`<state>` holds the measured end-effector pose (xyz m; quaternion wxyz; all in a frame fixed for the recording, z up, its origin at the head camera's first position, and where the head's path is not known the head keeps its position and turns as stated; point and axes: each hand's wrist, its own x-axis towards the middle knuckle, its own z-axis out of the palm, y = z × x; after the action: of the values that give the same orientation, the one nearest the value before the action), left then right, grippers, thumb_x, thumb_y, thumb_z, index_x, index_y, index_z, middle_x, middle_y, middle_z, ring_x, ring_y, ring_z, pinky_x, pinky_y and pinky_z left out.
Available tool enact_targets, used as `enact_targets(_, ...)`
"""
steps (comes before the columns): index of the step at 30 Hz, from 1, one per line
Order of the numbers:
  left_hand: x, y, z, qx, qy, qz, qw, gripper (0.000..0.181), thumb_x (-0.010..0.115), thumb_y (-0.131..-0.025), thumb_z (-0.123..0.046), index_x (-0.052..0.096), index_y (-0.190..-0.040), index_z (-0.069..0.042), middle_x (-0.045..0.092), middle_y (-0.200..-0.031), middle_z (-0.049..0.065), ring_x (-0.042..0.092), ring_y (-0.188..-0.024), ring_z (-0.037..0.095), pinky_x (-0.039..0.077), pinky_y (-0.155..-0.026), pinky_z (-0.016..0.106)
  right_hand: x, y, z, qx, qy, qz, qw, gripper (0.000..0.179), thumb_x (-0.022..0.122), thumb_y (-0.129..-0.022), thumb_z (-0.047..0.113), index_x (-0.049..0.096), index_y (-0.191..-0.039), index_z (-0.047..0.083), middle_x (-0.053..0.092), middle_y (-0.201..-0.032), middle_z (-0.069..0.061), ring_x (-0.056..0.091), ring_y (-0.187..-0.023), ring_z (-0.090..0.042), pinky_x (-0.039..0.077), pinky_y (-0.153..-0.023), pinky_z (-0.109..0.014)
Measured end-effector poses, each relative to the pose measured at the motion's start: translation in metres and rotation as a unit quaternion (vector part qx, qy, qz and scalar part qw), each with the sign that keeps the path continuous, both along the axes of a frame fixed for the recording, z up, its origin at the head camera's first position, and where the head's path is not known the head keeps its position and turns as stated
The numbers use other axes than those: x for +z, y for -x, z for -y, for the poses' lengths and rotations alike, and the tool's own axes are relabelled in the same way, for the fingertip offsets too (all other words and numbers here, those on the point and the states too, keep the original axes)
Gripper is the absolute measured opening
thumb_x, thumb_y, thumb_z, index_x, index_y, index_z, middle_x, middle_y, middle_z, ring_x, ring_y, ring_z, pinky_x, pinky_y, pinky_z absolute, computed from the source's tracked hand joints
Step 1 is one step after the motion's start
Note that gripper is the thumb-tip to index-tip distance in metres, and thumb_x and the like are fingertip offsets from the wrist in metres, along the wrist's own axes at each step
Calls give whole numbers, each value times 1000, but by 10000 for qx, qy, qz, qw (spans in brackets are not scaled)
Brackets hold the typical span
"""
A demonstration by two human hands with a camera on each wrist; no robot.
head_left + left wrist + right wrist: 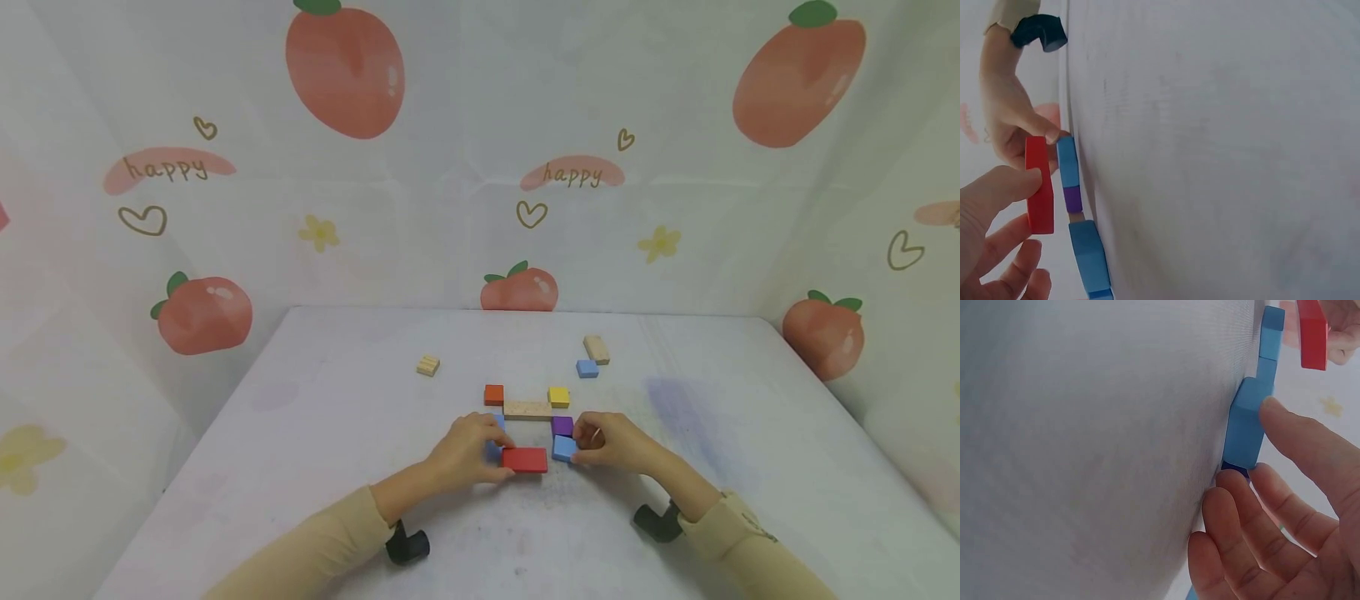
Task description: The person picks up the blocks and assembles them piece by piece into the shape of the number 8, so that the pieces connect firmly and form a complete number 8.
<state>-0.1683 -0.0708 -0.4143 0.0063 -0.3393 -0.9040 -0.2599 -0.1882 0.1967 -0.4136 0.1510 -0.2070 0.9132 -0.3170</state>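
The left hand [472, 452] is pinching the red block [524, 460] by its left end, holding it just above the desk [337, 400], between two blue blocks [492, 452] on the left and a near blue block [564, 448] on the right. The right hand [615, 442] is gripping that near blue block between thumb and forefinger, its other fingers curling loosely. A purple block [562, 426] is sitting just beyond it. Farther off, a wooden bar [527, 410] is lying crosswise, with an orange block [494, 395] standing by its left end and a yellow block [558, 397] by its right.
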Motion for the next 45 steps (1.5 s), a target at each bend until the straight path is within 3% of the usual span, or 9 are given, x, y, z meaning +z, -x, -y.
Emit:
enact_targets(15, 1, -2, -13, 277, 275, 202, 9990, 25, 79, -72, -27, 74, -93, -15, 54, -78, -2, 40, -74, 5, 31, -71, 23, -1, 1, 0, 14, 26, 22, 10000, 26, 75, -77, 21, 57, -90, 8, 58, -82, 1, 52, -74, -12, 47, -66, -19)
enact_targets(45, -2, 3, -21, 453, 738, 210, 9960, 29, 79, -71, -32, 75, -96, -17, 53, -74, -4, 38, -71, 5, 27, -65, 21, 1, 0, 0, 49, -15, -25, 10000, 26, 75, -78, 21, 57, -91, 8, 59, -83, 1, 54, -75, -11, 49, -69, -20)
